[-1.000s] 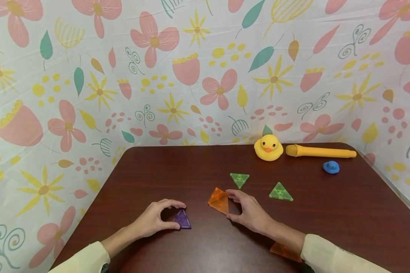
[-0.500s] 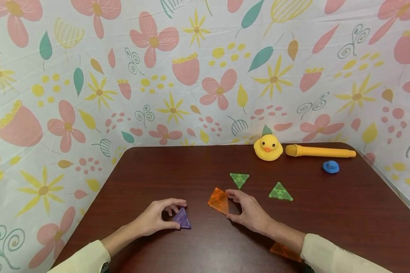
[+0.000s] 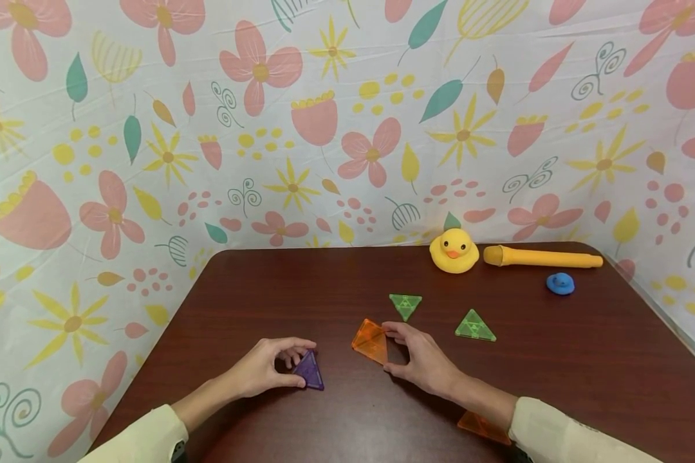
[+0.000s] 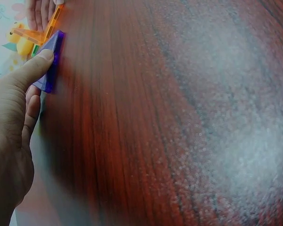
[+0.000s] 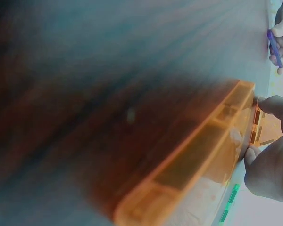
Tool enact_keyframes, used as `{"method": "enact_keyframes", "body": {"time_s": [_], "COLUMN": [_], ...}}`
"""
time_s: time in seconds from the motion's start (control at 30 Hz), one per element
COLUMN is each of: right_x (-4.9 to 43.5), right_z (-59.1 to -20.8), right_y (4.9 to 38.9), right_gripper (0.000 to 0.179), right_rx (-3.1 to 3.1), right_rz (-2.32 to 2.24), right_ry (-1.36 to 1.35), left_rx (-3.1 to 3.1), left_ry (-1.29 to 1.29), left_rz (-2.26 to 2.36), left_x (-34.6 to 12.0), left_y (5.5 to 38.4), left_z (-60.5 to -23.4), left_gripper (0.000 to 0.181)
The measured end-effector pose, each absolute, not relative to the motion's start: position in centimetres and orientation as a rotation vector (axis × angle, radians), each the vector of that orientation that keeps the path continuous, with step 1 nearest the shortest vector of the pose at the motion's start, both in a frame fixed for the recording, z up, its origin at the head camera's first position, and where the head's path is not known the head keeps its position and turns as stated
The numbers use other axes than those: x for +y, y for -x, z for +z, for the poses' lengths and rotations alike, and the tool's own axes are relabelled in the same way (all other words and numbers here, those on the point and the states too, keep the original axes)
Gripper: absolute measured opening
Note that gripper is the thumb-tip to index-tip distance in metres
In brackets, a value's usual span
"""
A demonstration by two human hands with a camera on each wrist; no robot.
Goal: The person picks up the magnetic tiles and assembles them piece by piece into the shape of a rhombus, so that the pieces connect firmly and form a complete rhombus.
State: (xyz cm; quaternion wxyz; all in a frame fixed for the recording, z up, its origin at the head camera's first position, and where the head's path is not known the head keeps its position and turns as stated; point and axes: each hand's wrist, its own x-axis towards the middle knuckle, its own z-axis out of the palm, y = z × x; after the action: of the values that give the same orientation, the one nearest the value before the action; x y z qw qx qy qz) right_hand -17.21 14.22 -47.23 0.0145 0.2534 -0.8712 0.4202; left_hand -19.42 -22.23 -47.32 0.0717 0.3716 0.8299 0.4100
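In the head view my left hand (image 3: 260, 368) pinches a purple translucent triangular magnetic tile (image 3: 309, 372), which stands tilted at the thumb. The left wrist view has the thumb lying across the face of the purple tile (image 4: 51, 70); the fingers behind are partly hidden. To the right, my right hand (image 3: 425, 361) grips orange translucent magnetic tiles (image 3: 372, 346) between thumb and index finger. They meet at an angle in the left wrist view, where orange tiles (image 4: 49, 28) show beyond the purple one. A gap separates purple from orange.
Two green triangular tiles (image 3: 405, 306) lie beyond the right hand. Another orange tile (image 3: 482, 427) is partly under the right forearm. At the back right are a yellow rubber duck (image 3: 454, 252), a yellow microphone-shaped toy (image 3: 544, 257) and a small blue toy (image 3: 560, 283). A patterned cloth hangs behind.
The purple tile has tilted up slightly in my left hand, and the left fingers behind it have shifted a little. My right hand and the orange tiles stay where they were.
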Motion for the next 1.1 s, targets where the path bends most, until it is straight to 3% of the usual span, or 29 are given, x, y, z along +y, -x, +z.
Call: {"method": "enact_keyframes", "body": {"time_s": [1.1], "right_x": [14.3], "right_z": [-47.3], "right_y": [17.2], "right_gripper": [0.071], "right_rx": [-2.717], "right_rz": [1.329], "right_ry": [-0.787], "left_rx": [2.460], "left_ry": [-1.009], "left_rz": [1.260], "left_x": [-22.5], "left_y": [19.8], "left_z": [-46.3], "left_gripper": [0.028]}}
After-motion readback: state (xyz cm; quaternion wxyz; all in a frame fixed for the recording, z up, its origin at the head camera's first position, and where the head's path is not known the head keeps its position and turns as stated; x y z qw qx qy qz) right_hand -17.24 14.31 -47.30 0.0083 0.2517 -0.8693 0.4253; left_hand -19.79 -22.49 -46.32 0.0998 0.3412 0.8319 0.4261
